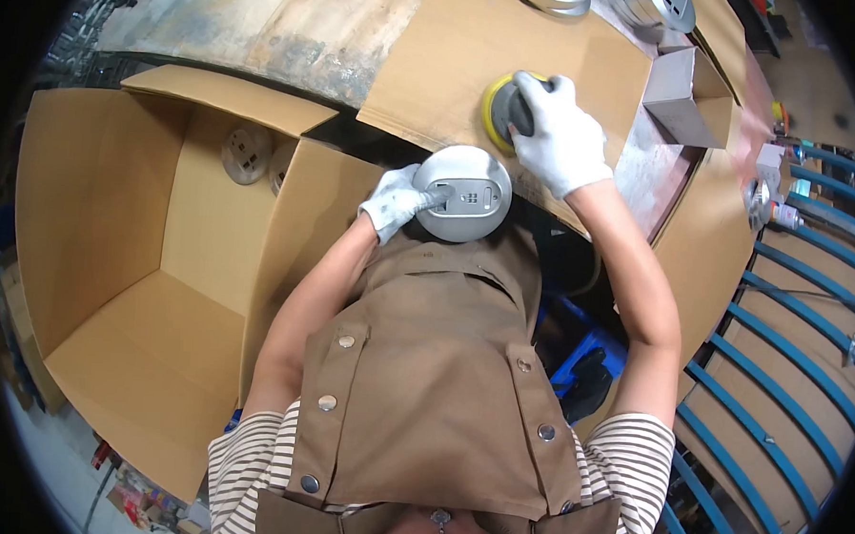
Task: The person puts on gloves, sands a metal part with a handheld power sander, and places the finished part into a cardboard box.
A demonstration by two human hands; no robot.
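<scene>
My left hand (pixel 397 205), in a white glove, grips a round silver metal part (pixel 482 222) by its left side. The part is held in front of the apron, and its face has a raised rectangular panel with small cutouts; a finger lies over the panel's left end. My right hand (pixel 559 139), also gloved, is closed around a round black pad with a yellow rim (pixel 500 113), above a flat cardboard sheet (pixel 436 67) on the bench. The pad and the metal part are apart.
A large open cardboard box (pixel 96 214) stands at the left, with round metal parts (pixel 246 154) inside. More metal parts (pixel 660 8) sit at the bench's far side, near a small open carton (pixel 685 97). Blue curved bars (pixel 785 378) run along the right.
</scene>
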